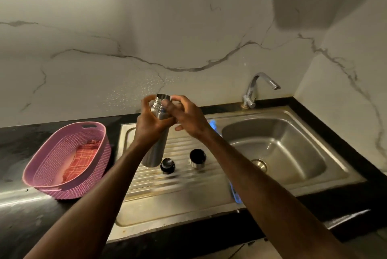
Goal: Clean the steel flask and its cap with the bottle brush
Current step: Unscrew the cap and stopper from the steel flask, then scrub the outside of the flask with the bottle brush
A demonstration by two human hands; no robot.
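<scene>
Hands meet above the ribbed drainboard (146, 177). The left hand (149, 121) wraps its fingers round the upper body of the steel flask (156, 149), which is held tilted, open mouth up. The right hand (184, 115) touches the flask's neck, fingers loosely curled; whether they grip I cannot tell. Below stand a black stopper (167, 166) and the cap (198, 158), apart. A pink basket (52, 154) sits on the dark surface (18, 143).
</scene>
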